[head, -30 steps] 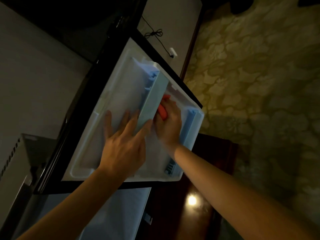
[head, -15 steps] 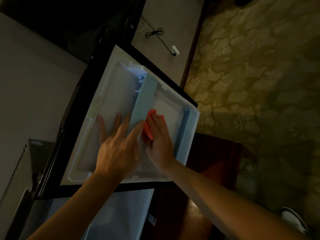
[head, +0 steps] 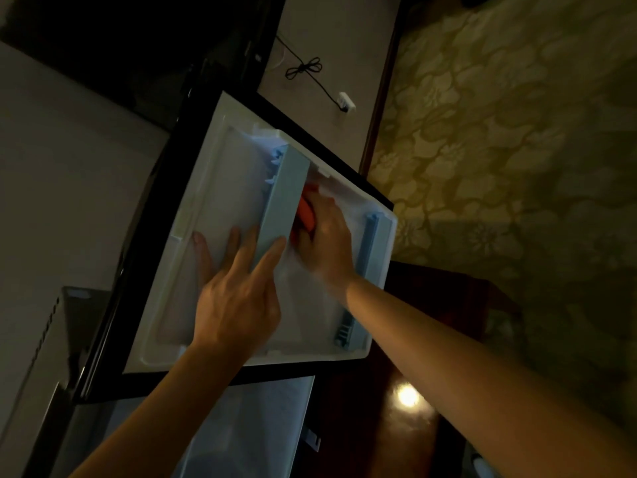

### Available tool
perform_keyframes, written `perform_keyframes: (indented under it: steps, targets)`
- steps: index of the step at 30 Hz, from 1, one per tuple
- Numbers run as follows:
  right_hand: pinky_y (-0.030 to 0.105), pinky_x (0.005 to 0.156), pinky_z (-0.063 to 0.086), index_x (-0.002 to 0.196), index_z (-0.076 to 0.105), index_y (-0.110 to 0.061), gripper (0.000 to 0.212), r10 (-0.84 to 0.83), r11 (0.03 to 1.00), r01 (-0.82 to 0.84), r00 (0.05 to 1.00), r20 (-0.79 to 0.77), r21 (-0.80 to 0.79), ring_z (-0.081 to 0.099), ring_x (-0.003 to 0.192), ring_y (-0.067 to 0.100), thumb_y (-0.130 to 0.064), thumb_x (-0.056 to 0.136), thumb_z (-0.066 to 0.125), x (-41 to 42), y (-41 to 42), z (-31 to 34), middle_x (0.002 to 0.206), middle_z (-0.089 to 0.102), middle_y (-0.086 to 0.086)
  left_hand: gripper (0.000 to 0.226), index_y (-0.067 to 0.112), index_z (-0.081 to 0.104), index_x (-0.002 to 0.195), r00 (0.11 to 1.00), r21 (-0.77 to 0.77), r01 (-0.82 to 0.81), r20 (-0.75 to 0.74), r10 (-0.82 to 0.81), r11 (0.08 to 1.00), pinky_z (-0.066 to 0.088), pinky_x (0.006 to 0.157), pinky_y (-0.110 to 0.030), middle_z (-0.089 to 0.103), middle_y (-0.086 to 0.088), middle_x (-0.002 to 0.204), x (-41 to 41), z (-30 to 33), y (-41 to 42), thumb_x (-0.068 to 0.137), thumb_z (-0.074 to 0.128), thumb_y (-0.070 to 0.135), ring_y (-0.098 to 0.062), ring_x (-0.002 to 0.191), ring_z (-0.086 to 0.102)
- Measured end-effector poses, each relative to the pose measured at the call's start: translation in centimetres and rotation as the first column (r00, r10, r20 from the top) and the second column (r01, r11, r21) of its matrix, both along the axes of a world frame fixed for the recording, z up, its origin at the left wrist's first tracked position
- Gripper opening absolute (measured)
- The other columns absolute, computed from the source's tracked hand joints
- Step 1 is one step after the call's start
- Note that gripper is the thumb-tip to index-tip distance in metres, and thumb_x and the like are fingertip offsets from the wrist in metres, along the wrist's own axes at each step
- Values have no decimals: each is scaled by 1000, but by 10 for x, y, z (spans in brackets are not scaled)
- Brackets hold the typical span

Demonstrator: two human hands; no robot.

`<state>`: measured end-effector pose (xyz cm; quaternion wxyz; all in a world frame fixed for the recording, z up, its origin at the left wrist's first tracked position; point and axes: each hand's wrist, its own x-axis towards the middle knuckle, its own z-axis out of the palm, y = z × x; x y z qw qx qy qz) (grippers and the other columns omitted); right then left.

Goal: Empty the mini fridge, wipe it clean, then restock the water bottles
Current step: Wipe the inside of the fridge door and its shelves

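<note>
Wiping: the step in hand looks like cleaning the open fridge door (head: 213, 208), mid-frame.
Right hand (head: 325, 241): fingers curled round an orange cloth (head: 306, 212) beside the blue shelf rail (head: 284, 198).
Left hand (head: 238, 291): fingers spread flat, bracing the liner.
Next: probably cover unwiped corners; bottles not in view.
</note>
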<state>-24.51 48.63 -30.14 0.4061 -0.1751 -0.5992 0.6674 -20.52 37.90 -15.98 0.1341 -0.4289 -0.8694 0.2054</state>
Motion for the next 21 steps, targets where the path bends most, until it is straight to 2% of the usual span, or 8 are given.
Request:
perform_keyframes:
  steps: [3,7,9,11,16,18,21]
  targets:
    - [35,89,47,128,58,-14,40,19,999,-18,1000,-15,44,58,105,22,-15,88,67,22,-25,1,118,64,2,46,14,59,135,999,11,-23,23,22,1000,4,117,-68,53,-25,138,0,2,1,95,37,19,-48,131,48]
    - [35,109,38,136,55,-8,52,60,996,-60,998,-4,63,50,129,22,-20,87,68,50,-71,-2,136,57,7,50,13,59,136,999,-6,-35,39,35,999,12,113,-74,52,-27,139,0,2,1,95,33,25,-50,129,48]
    - [43,113,35,140,51,-9,59,85,991,-86,996,16,100,43,136,24,-23,85,67,63,-90,-4,143,51,8,49,13,58,136,999,-16,-21,35,21,1000,6,116,-71,52,-28,139,1,2,1,93,36,23,-51,130,48]
    - [48,113,34,139,51,-6,59,53,989,-54,999,11,136,41,138,28,-23,84,62,70,-103,-5,145,49,11,49,12,60,135,1000,-27,-4,27,5,1000,2,117,-68,52,-29,137,1,2,2,94,36,23,-51,129,48]
    - [52,109,37,134,55,0,51,-8,985,14,999,-31,172,46,134,34,-18,86,58,71,-108,-9,141,51,16,49,10,61,133,1000,-42,6,25,-5,999,9,113,-74,53,-31,136,4,3,1,99,32,28,-52,127,49]
    - [53,111,35,134,55,-2,51,2,977,4,1000,-29,213,44,135,33,-21,87,59,67,-100,-12,142,51,16,47,9,61,133,999,-40,27,23,-26,999,11,112,-74,53,-31,135,4,2,-2,97,35,25,-52,127,50]
    - [51,113,32,136,54,-3,48,-20,983,24,1000,-23,181,42,138,27,-18,91,60,51,-81,-10,145,49,14,46,10,61,133,998,-10,49,28,-49,999,17,109,-77,55,-31,133,4,2,-3,96,37,23,-53,125,51]
